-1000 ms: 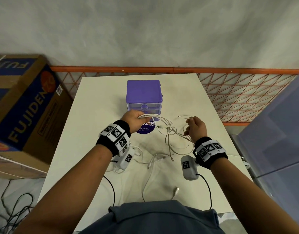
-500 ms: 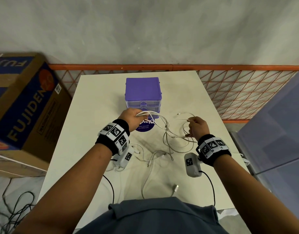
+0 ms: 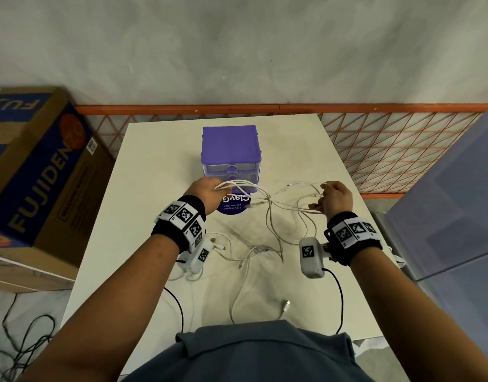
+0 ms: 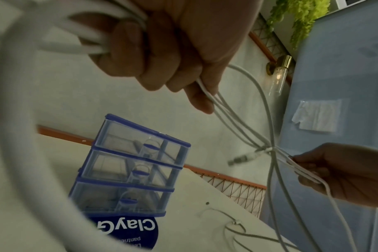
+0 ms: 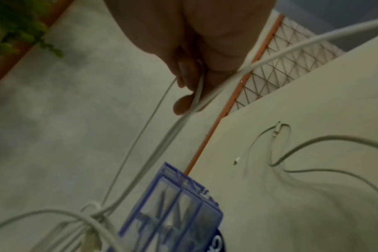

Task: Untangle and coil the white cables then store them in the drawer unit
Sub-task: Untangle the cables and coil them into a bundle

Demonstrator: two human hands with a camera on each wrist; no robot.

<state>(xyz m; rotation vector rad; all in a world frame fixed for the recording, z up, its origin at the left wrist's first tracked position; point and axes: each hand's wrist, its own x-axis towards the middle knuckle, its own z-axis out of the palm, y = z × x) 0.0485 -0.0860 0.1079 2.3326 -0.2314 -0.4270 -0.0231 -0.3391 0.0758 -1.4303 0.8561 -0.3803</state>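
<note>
Left hand: fingers curled round a bundle of looped white cables, held above the bench just in front of the drawer unit. Right hand: fingers pinching several strands of the same tangle, level with the left and apart from it. Cables: stretched between both hands, crossing at a knot midway, one plug dangling there; further loops and loose plugs lie on the bench below. Drawer unit: purple top, three clear drawers, all closed, standing on a round blue sticker.
</note>
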